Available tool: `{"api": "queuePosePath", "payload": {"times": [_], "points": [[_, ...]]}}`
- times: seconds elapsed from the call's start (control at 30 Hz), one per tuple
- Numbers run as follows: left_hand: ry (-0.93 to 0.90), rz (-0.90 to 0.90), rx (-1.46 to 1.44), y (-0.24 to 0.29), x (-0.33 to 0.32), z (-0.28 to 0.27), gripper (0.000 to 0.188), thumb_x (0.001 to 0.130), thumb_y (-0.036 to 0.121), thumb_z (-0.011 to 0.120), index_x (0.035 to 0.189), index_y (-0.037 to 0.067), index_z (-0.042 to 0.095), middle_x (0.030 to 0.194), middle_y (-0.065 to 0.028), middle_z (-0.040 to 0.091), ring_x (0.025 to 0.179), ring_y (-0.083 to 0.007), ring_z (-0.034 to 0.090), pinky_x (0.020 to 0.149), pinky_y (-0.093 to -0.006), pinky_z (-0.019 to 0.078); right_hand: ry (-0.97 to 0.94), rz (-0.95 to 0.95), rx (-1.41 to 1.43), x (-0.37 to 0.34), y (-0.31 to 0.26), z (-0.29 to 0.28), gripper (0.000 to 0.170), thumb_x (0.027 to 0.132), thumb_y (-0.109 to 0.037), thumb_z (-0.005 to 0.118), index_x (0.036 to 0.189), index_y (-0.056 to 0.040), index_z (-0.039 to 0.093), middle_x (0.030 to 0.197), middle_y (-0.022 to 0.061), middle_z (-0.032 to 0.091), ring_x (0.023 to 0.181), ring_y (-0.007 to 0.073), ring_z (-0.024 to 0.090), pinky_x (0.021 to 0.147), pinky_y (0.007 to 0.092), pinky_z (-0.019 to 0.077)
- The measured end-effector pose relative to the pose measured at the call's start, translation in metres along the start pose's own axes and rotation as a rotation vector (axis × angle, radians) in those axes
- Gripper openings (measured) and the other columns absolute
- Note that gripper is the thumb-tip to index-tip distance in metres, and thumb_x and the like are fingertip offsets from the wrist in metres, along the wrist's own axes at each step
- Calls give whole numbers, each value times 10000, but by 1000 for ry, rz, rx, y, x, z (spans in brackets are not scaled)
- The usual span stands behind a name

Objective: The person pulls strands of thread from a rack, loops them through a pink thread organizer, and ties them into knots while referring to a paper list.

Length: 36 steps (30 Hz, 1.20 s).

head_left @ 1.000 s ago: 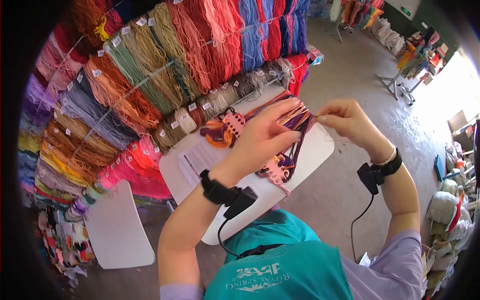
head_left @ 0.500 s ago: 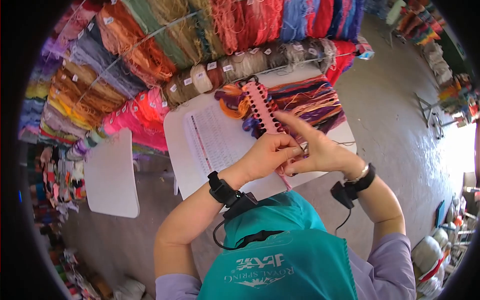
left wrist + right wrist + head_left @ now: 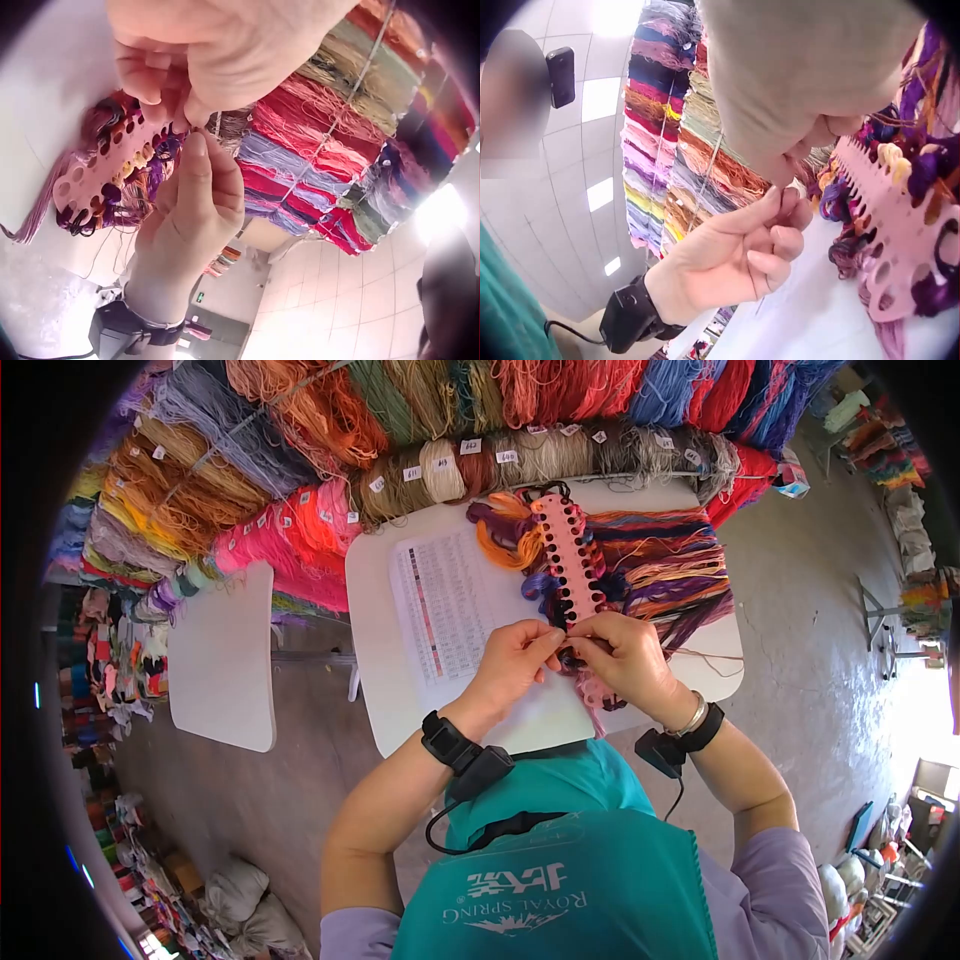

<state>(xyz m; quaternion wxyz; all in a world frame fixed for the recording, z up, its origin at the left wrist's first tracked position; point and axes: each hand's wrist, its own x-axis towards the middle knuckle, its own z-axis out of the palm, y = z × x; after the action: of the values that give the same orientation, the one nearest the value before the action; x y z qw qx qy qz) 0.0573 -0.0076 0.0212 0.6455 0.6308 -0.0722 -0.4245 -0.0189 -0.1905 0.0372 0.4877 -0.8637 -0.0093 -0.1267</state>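
Note:
A pink punched thread card (image 3: 565, 550) lies on the white table (image 3: 375, 630), with embroidery floss knotted through the holes along its edges. Over its near end my left hand (image 3: 512, 665) and right hand (image 3: 632, 660) meet, thumb and finger of each pinched together at a fine thread. The pinched bit is mostly hidden by the fingertips. A loose brown thread (image 3: 715, 655) trails to the right of the right hand. In the left wrist view, the fingertips of both hands come together beside the card (image 3: 105, 165). Long multicoloured floss (image 3: 665, 555) fans out rightward from the card.
A printed sheet (image 3: 440, 600) with a colour column lies left of the card. Orange and purple floss (image 3: 505, 535) bunches at the card's far left. Racks of labelled skeins (image 3: 540, 460) stand behind the table. Another white tabletop (image 3: 222, 660) is at the left.
The right hand first drew thread out to the right, then came back to the left hand over the card. Now both hands pinch together at its near end. The head view has shifted.

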Motion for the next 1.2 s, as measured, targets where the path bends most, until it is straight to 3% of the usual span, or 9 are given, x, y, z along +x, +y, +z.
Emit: {"api": "queuePosePath", "payload": {"times": [0.17, 0.33, 0.53, 0.83, 1.03, 1.2], "points": [[118, 16, -92, 3, 0, 1, 247, 1020, 223, 551, 1104, 21, 666, 948, -47, 684, 712, -85, 600, 619, -214, 449, 100, 384, 312, 17, 23, -16, 67, 927, -44, 608, 946, 21, 609, 753, 9, 630, 646, 61, 556, 583, 226, 451], [145, -101, -157, 16, -5, 3, 263, 1021, 198, 527, 1171, 14, 639, 1162, -100, 679, 733, -124, 652, 658, -235, 496, 23, 367, 544, 29, 38, -21, 86, 935, -49, 599, 953, 28, 566, 755, 22, 625, 642, 83, 599, 597, 237, 479], [203, 32, -137, 17, 4, 5, 272, 1028, 160, 500, 1214, -3, 612, 1206, -107, 654, 820, -140, 669, 710, -249, 526, 53, 361, 494, 44, 42, -17, 86, 924, -49, 597, 945, 29, 568, 754, 41, 638, 664, 93, 623, 603, 240, 487], [243, 71, -76, 15, 16, 7, 312, 1027, 165, 501, 1258, -24, 592, 1205, -105, 644, 852, -153, 671, 759, -266, 544, 53, 346, 415, 50, 55, -6, 100, 914, -57, 598, 925, 39, 572, 740, 65, 661, 681, 99, 646, 595, 242, 493], [96, -144, -48, 17, -5, 1, 326, 1026, 183, 499, 1256, -22, 603, 1209, -122, 664, 764, -140, 669, 707, -262, 550, -50, 402, 442, 18, 49, -25, 74, 917, -33, 579, 924, 40, 573, 729, 59, 660, 688, 105, 666, 584, 238, 491], [73, -156, -26, 6, -7, 10, 334, 1026, 182, 500, 1272, -24, 595, 1227, -129, 663, 750, -129, 662, 680, -258, 543, -152, 461, 309, -9, 35, -18, 62, 886, -30, 601, 928, 14, 590, 708, 34, 640, 632, 70, 596, 573, 242, 473]]}}
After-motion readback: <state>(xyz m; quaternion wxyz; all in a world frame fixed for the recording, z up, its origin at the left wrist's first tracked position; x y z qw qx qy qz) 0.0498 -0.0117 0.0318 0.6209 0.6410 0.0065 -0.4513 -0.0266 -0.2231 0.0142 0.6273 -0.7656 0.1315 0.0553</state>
